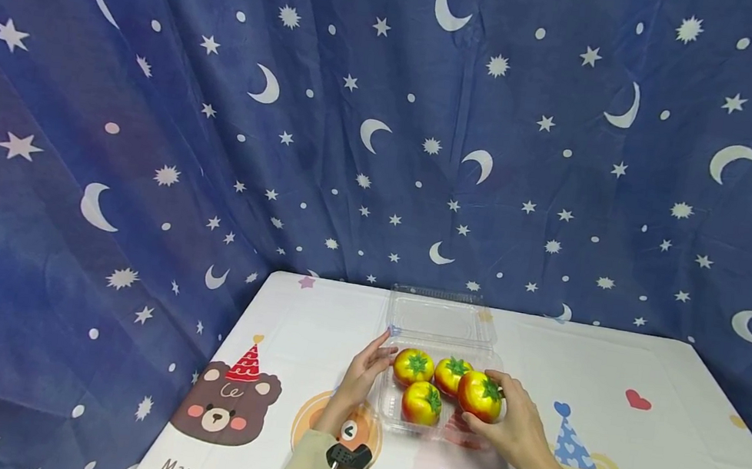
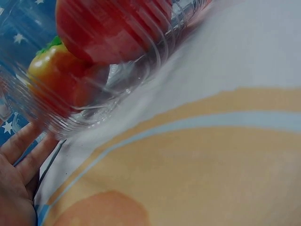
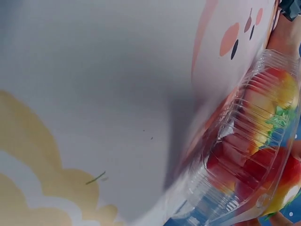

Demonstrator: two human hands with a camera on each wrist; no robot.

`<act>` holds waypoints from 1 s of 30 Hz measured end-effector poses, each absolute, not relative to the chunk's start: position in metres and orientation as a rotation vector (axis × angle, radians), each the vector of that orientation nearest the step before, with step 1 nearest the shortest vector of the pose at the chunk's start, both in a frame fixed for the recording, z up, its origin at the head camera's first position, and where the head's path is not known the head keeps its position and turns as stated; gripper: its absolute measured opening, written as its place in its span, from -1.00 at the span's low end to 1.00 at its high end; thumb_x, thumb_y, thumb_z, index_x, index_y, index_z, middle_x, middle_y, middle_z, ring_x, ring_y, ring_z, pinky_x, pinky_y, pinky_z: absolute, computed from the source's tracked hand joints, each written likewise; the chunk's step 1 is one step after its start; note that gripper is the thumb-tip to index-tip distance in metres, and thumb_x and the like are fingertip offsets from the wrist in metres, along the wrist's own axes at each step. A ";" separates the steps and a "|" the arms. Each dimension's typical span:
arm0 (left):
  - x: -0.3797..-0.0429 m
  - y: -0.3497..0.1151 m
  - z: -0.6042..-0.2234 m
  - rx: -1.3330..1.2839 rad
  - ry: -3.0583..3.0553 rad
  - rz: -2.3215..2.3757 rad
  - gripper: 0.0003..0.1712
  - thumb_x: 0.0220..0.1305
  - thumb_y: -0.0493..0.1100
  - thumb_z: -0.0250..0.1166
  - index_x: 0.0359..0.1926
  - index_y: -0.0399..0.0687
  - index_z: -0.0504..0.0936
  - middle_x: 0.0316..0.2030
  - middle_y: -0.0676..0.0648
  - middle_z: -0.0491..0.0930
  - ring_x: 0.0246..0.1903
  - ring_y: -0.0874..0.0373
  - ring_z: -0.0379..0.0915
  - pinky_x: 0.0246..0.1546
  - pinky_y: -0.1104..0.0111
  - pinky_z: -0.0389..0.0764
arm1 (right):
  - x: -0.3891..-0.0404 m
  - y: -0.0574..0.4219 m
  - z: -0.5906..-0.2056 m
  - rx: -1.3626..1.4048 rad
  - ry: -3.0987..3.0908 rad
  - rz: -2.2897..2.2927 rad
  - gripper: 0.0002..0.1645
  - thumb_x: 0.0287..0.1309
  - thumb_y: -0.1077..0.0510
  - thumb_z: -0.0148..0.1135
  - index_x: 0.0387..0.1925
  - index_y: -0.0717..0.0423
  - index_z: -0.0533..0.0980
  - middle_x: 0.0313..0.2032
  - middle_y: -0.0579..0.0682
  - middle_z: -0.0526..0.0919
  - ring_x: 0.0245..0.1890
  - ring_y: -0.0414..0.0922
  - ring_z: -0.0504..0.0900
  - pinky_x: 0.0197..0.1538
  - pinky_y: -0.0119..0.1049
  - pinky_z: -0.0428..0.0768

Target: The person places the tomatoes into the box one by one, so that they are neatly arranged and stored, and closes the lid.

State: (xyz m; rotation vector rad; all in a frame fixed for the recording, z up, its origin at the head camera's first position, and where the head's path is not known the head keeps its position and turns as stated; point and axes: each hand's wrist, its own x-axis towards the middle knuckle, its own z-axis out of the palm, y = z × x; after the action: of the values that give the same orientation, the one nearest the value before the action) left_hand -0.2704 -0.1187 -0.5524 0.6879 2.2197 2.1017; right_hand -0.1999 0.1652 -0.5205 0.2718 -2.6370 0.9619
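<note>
A clear plastic clamshell box (image 1: 390, 418) stands on the table with its lid (image 1: 436, 317) folded back. Three yellow-red persimmons (image 1: 422, 403) with green leafy tops sit inside it. Over the front right part of the box, my right hand (image 1: 515, 428) grips another persimmon (image 1: 480, 396) between thumb and fingers. My left hand (image 1: 363, 376) is at the box's left side, fingers extended along its wall. In the left wrist view the fingers (image 2: 29, 157) of that hand touch the ribbed plastic. The right wrist view shows persimmons (image 3: 263, 106) through the box wall.
The white tablecloth (image 1: 664, 453) carries printed cartoon animals, among them a brown bear (image 1: 224, 407) at the left. A blue curtain (image 1: 385, 150) with moons and stars hangs right behind the table's back edge. A black device (image 1: 349, 457) is strapped on the left wrist.
</note>
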 end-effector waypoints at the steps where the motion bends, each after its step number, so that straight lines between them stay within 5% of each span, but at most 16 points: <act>1: -0.270 -0.119 -0.552 0.689 2.219 2.102 -0.38 0.44 -0.41 -0.02 0.44 -0.50 0.07 0.18 -0.56 0.40 0.09 -0.37 0.47 0.14 0.45 0.44 | -0.200 0.165 -0.520 0.272 -2.637 0.962 -0.13 -0.27 0.08 0.66 0.14 0.15 0.44 -0.07 0.13 0.60 -0.09 0.09 0.56 0.00 0.17 0.57; 13: -0.269 -0.119 -0.553 0.651 2.203 2.110 -0.38 0.44 -0.40 -0.01 0.46 -0.42 0.09 0.20 -0.54 0.39 0.11 -0.34 0.47 0.12 0.52 0.42 | -0.196 0.166 -0.520 0.337 -2.673 0.944 -0.13 -0.27 0.10 0.66 0.14 0.17 0.46 -0.06 0.11 0.62 -0.06 0.09 0.60 0.08 0.30 0.44; 30: -0.270 -0.119 -0.554 0.671 2.192 2.121 -0.37 0.44 -0.40 -0.02 0.45 -0.47 0.05 0.19 -0.57 0.38 0.14 -0.35 0.44 0.17 0.45 0.43 | -0.207 0.177 -0.509 0.523 -2.858 0.891 -0.11 -0.18 -0.14 0.61 0.18 0.13 0.47 0.06 0.09 0.63 -0.03 0.08 0.62 0.02 0.20 0.56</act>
State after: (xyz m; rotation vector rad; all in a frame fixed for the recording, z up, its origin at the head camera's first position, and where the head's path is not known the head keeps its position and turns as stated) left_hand -0.2703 -0.1186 -0.5538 0.6713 2.1919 2.1208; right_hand -0.2068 0.1769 -0.5088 0.5233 -2.8577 0.8911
